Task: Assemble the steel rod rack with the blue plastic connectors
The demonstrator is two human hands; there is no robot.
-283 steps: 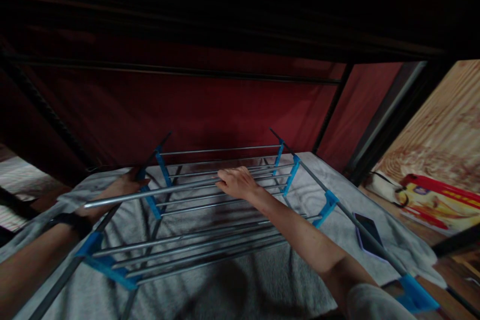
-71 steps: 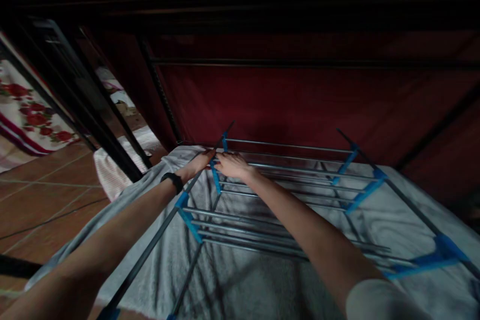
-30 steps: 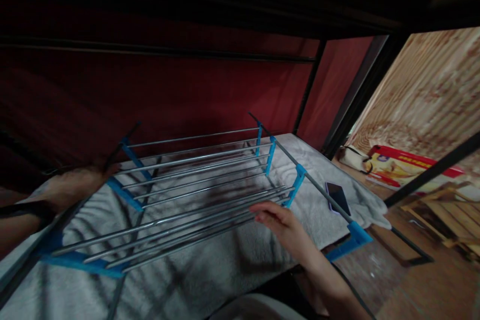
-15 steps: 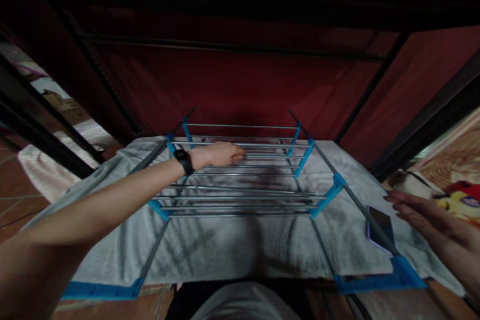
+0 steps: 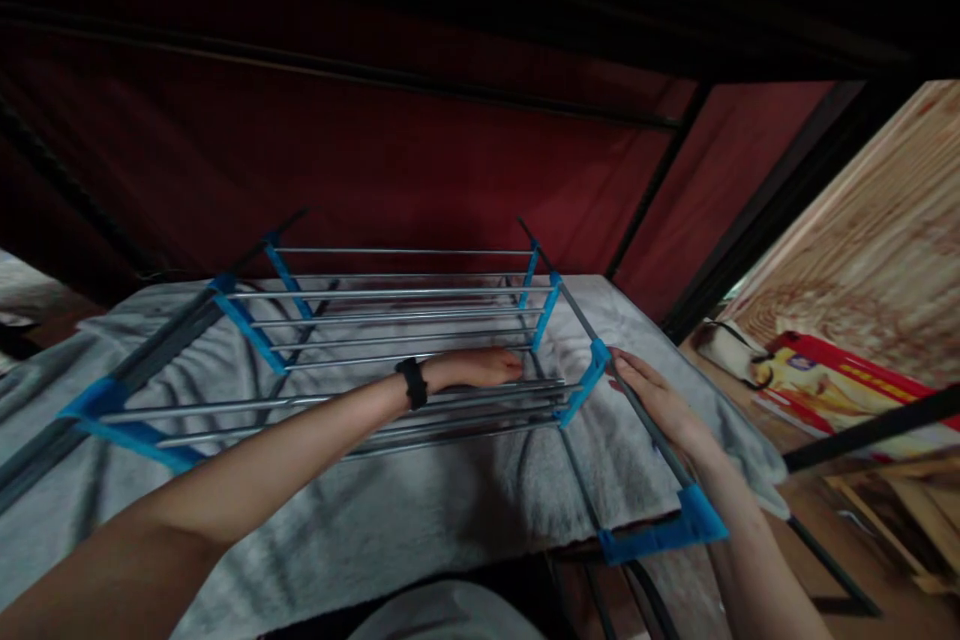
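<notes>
A rack (image 5: 420, 293) of metal rods and blue plastic brackets lies on a grey blanket. My left hand (image 5: 480, 367), with a black watch on the wrist, is closed on a metal rod (image 5: 553, 383) close to that rod's right end. Beside the right blue bracket (image 5: 589, 382), my right hand (image 5: 656, 400) wraps its fingers around the rack's side tube (image 5: 641, 412). The left forearm covers part of the lower rods. The phone is hidden behind my right hand and the tube.
The grey blanket (image 5: 450, 510) spreads under the rack. A dark red panel (image 5: 420, 170) with dark bars stands behind it. On the right are a red and yellow box (image 5: 832, 380), a white bag (image 5: 726, 352) and a wooden frame (image 5: 892, 520).
My view has turned to the right. My left hand has moved from the far rods to the nearer ones, towards the right bracket. My right hand has come in from the side onto the tube.
</notes>
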